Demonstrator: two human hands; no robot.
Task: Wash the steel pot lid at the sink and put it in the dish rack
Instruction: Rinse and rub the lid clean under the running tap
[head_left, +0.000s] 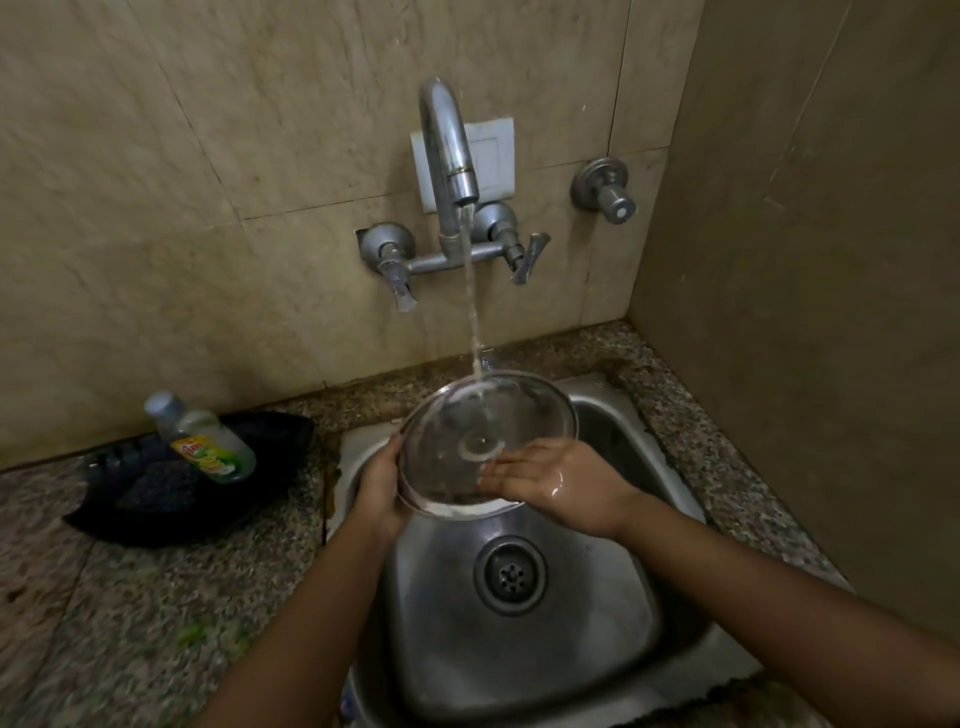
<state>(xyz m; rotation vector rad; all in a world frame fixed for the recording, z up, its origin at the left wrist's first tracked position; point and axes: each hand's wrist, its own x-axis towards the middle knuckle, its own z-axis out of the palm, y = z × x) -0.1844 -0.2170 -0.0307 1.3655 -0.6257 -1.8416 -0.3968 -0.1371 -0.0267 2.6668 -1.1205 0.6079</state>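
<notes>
The round steel pot lid (452, 441) is held tilted over the steel sink (524, 639), its inner side facing me. Water from the tap (448, 150) falls onto the lid's upper rim. My left hand (378, 488) grips the lid's left edge. My right hand (550, 480) lies flat with fingers together against the lid's lower right face, wet. No dish rack is in view.
A black tray (249, 488) on the granite counter at left holds a dish soap bottle (208, 441) and a dark scrubber (158, 491). Tap handles (530, 254) stick out of the tiled wall. A wall closes off the right side.
</notes>
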